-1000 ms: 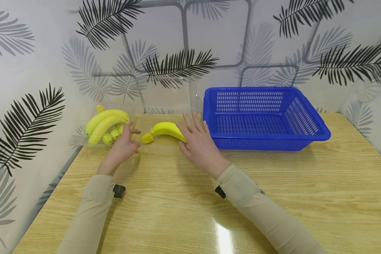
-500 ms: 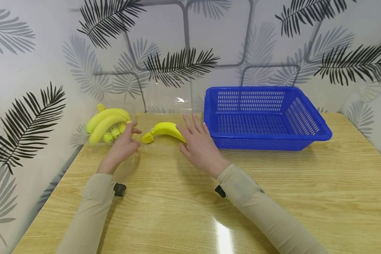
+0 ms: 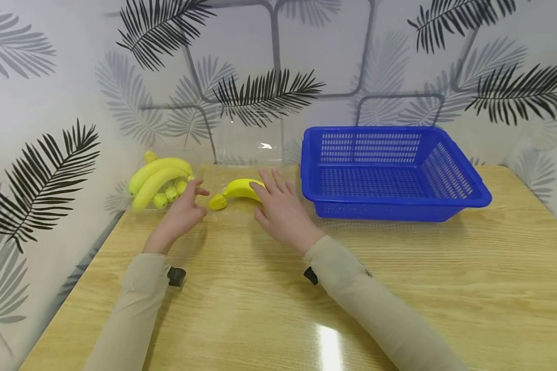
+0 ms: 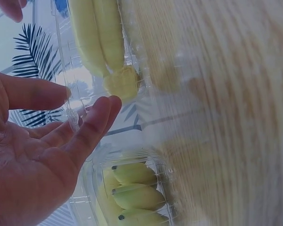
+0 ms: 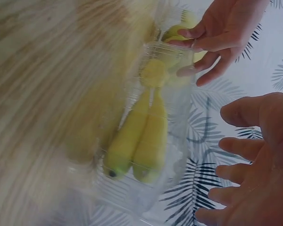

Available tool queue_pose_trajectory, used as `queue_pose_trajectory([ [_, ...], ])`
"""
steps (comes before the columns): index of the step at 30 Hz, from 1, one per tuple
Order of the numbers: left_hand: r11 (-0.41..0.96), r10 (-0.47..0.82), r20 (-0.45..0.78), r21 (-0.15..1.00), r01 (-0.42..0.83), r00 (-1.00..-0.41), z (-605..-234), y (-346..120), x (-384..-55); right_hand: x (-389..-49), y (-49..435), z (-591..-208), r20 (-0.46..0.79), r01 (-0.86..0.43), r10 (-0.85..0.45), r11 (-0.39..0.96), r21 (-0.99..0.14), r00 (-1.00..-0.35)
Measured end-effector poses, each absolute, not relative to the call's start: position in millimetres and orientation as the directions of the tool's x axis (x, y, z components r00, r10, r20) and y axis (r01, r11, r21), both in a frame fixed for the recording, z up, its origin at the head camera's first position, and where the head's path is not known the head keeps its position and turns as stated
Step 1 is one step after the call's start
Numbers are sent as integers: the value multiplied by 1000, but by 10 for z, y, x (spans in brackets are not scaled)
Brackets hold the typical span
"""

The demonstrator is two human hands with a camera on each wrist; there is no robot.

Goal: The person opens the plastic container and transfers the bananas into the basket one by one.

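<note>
A bunch of two yellow bananas (image 3: 239, 189) (image 5: 149, 127), joined at the stem, lies in a clear plastic box (image 5: 178, 141). In the head view, the right hand (image 3: 280, 214) reaches over the box's right part with fingers extended and covers one end of the bananas. The right wrist view shows this hand (image 5: 254, 165) spread, holding nothing. At the box's left end is the left hand (image 3: 180, 215). In the left wrist view its thumb and extended fingers stand on either side of the box corner, near or touching the plastic; how firm the contact is cannot be told.
Left of the left hand, a second clear box holds several yellow-green bananas (image 3: 160, 178). A raised clear lid (image 3: 248, 141) stands behind the nearer box. A blue perforated basket (image 3: 394, 206) stands to the right on the wooden table (image 3: 241, 309), against a leaf-patterned backdrop (image 3: 385, 46).
The right hand has shifted slightly left over the bananas. The left hand, boxes and basket keep their places; the head view has turned a little.
</note>
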State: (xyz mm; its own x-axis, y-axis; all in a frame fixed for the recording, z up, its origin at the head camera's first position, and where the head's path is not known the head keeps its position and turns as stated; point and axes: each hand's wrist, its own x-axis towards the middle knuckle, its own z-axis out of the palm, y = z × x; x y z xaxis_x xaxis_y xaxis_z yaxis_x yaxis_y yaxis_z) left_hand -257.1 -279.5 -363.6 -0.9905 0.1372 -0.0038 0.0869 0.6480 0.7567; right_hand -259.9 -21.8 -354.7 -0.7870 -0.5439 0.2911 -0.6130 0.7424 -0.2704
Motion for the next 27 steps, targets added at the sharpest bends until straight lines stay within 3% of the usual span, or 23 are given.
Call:
queue_pose_trajectory([
  [12,632,153,-17,770,85,-988,-3585,-2757,-2595,-2957,-279,-3578,237,-553,-500,749,-365,-833],
  [27,656,139,-10,750,85,-990,-3607,-2812,-2552,-3072,-404,-3638,157,-515,-500,742,-429,-852],
])
